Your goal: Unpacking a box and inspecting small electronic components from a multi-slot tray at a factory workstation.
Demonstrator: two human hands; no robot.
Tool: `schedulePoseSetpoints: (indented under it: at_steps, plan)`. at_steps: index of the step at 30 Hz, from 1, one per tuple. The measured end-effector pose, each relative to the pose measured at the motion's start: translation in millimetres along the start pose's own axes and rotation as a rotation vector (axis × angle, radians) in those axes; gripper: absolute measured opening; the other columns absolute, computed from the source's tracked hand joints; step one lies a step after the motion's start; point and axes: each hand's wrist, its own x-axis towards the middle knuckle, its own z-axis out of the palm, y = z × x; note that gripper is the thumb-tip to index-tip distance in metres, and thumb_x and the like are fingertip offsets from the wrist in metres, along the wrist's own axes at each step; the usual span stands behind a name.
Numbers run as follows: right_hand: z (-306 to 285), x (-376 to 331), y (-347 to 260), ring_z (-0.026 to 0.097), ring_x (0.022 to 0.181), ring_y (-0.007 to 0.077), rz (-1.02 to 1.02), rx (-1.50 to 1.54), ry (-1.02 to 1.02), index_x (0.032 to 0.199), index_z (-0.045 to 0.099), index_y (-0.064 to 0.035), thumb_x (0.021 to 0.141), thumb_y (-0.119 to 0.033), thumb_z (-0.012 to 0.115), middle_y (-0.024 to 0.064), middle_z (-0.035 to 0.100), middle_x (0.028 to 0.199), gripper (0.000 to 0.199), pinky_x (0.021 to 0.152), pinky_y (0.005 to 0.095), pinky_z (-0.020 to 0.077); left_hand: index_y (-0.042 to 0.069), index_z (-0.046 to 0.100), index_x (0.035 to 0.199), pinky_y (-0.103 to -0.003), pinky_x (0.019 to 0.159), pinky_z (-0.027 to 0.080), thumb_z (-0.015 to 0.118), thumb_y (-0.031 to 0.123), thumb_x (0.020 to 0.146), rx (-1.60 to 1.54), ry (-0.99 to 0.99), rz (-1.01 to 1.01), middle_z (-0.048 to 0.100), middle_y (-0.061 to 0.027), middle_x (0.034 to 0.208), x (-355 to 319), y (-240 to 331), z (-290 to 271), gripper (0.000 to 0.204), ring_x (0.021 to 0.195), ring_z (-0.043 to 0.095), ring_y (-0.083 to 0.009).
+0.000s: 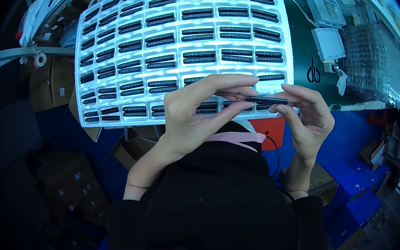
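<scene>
Between my two hands, over the near right part of a white tray (79, 88), is a slim black pen-like stick (268, 100) held nearly level. My left hand (198, 103) pinches its left end between thumb and fingers. At its right end, the thumb and fingers of my right hand (307, 113) close on the stick. The tray is divided into rows of compartments, most with a pair of similar black sticks (199, 57) lying side by side. Beneath the hands, one compartment at the right shows a single black stick (271, 77). My left hand hides parts of the nearest rows.
Black-handled scissors (313, 73), a white box (328, 43), a clear case (326, 10) and a stack of clear plastic trays (373, 62) lie right of the tray on the green table. Cardboard boxes (58, 82) stand left; blue bins (354, 206) sit lower right.
</scene>
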Motion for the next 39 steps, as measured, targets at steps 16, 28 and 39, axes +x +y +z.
schedulePoseSetpoints:
  at_steps: [16, 28, 39]
  plan:
    - [5, 2, -6, 0.074, 0.076, 0.019, 0.052, 0.036, 0.071, 0.11, 0.07, 0.0053, 0.075, 0.007, 0.079, 0.0168, 0.076, 0.096, 0.036, 0.07, 0.0243, 0.0585, 0.0, 0.069, 0.115, -0.026, 0.083, 0.061, 0.078, -0.005, 0.078, -0.049, 0.02, -0.018, 0.076, -0.0121, 0.101, -3, -6, 0, 0.039, 0.09, 0.075, -0.0202]
    - [5, 2, -10, 0.074, 0.07, 0.0194, 0.08, 0.068, 0.065, 0.107, 0.071, 0.0059, 0.077, 0.004, 0.079, 0.0162, 0.076, 0.09, 0.031, 0.066, 0.0234, 0.0582, 0.004, 0.074, 0.109, -0.025, 0.079, 0.061, 0.08, 0.001, 0.078, -0.059, 0.055, -0.023, 0.077, -0.0092, 0.102, -3, -4, 2, 0.032, 0.083, 0.074, -0.0167]
    - [-1, 3, -5, 0.075, 0.07, 0.0256, -0.022, 0.016, -0.047, 0.11, 0.066, 0.0083, 0.084, 0.004, 0.073, 0.0173, 0.072, 0.084, 0.028, 0.065, 0.028, 0.0632, -0.001, 0.073, 0.103, -0.028, 0.079, 0.059, 0.082, -0.005, 0.074, -0.057, 0.023, -0.053, 0.077, -0.0133, 0.096, -5, -1, -2, 0.031, 0.082, 0.073, -0.0194]
